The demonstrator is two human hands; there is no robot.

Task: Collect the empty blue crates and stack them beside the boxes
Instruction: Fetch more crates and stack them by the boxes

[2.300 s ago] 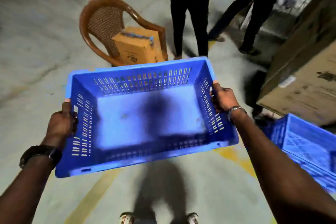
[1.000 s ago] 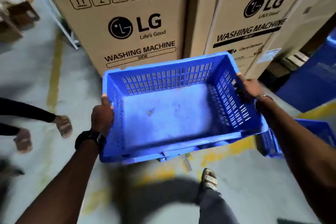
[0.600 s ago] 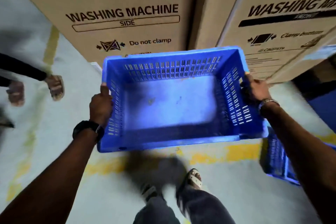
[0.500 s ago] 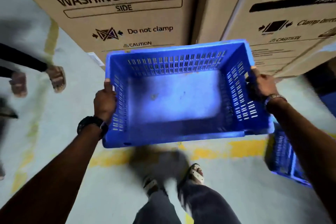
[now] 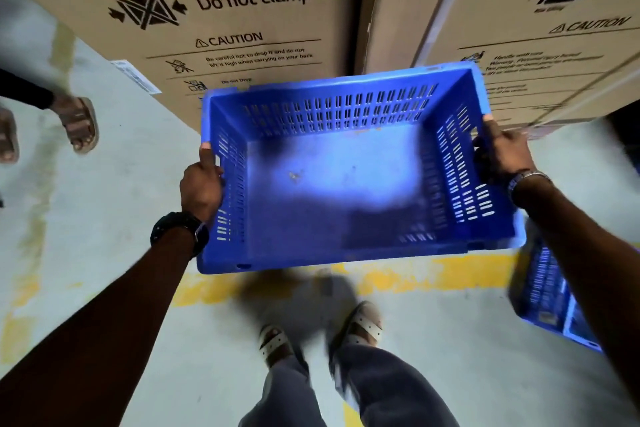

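I carry an empty blue slotted crate [image 5: 332,180] in front of me, above the floor. My left hand [image 5: 201,184] grips its left wall, thumb on the rim. On the right wall sits my right hand [image 5: 502,156], also gripping. Two large cardboard washing machine boxes, one at the left [image 5: 221,10] and one at the right [image 5: 519,3], stand directly beyond the crate's far rim. A second blue crate [image 5: 543,291] rests on the floor at the right, partly hidden by my right arm.
A worn yellow line [image 5: 415,274] crosses the concrete floor under the crate. My sandalled feet [image 5: 322,333] are below it. Another person's sandalled feet [image 5: 78,123] stand at the far left, close to the left box.
I have stepped closer to the boxes and the view has tilted down. The crate has sunk lower against the boxes. Both hands keep the same grip.
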